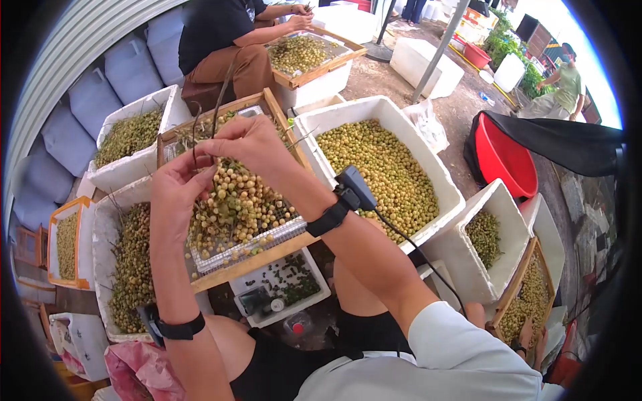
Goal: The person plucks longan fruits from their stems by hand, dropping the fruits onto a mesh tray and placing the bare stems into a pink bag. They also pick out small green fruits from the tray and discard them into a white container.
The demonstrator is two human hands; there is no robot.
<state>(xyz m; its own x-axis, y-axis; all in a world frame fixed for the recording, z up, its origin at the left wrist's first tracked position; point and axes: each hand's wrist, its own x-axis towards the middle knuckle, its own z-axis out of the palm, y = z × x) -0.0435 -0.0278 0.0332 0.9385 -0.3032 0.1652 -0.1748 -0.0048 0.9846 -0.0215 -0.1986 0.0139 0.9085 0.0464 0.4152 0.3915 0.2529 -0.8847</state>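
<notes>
My left hand (175, 188) and my right hand (249, 146) meet over the wooden-framed mesh tray (247, 262), both with closed fingers around a thin brown stem (219, 107). A bunch of small round yellow-green fruit (234, 194) hangs just below my fingers, over more loose fruit on the mesh. Dark twigs stick up above my hands. Exactly where each fingertip touches the stem is partly hidden.
Right of the tray stands a large white foam box (449, 194) full of loose fruit; more foam boxes (101, 260) with bunches are on the left. Under the tray is a white bin (314, 267). A person (221, 40) sits at another tray ahead. A red tub (505, 157) is further right.
</notes>
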